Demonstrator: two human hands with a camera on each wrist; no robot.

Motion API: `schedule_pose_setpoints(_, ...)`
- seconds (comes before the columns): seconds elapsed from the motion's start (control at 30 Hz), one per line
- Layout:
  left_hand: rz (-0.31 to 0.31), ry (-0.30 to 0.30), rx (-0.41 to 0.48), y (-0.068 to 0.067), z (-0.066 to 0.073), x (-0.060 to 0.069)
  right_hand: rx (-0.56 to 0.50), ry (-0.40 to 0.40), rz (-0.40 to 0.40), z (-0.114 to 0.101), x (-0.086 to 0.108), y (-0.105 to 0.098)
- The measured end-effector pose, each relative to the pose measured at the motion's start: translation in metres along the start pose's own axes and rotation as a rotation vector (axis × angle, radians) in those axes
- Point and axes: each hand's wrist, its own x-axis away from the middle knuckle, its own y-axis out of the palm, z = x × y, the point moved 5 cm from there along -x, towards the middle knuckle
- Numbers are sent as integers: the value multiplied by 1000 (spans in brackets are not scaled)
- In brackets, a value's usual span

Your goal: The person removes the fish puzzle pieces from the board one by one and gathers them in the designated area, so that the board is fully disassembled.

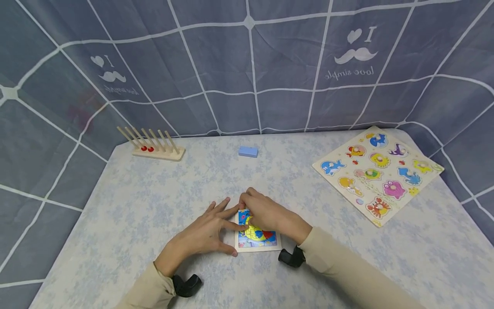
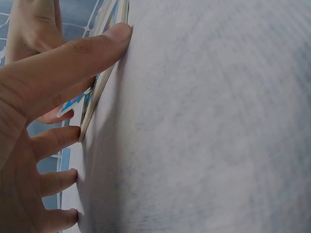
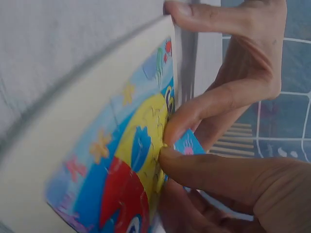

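A small jigsaw puzzle (image 1: 257, 242) in a pale wooden frame lies flat on the table, its picture a yellow and red fish on blue. My left hand (image 1: 204, 234) is spread at its left side, the thumb against the frame's near left corner. Its index finger (image 3: 214, 104) touches the yellow pieces, and other fingertips rest on the table. My right hand (image 1: 266, 212) reaches over the far part with curled fingers. It pinches a blue puzzle piece (image 3: 187, 143) with a pink sea creature, tilted up from the board. The right palm hides part of the picture.
A wooden peg stand (image 1: 158, 155) with two red beads stands at the far left. Near the back edge lies a blue block (image 1: 248, 151). A sea-animal knob puzzle board (image 1: 376, 176) lies at the right. A grey curtain (image 1: 231, 64) hangs behind the table.
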Motion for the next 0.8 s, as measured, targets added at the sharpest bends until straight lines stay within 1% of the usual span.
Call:
schedule_pose_setpoints(0.1,0,5,6,1,0,0,21,-36,60,-1,4,0)
schedule_pose_setpoints(0.2,0,4,15,1,0,0,-11,-52,123,-2,8,-3)
schedule_pose_setpoints(0.33,-2,-1,29,0,0,1,-104,-70,166,-2,11,-7)
schedule_pose_setpoints(0.43,-3,-3,14,-1,0,0,-201,-65,190,4,12,-12)
schedule_pose_setpoints(0.53,-5,-5,-8,-1,0,-1,-314,-25,220,17,14,-19)
schedule_pose_setpoints(0.63,-7,-9,-22,0,1,-1,-404,31,249,35,20,-24)
schedule_pose_setpoints(0.7,-6,-12,-27,0,1,-1,-432,70,266,48,27,-27)
schedule_pose_setpoints(0.8,-6,-16,-28,1,1,-1,-434,137,286,67,38,-31)
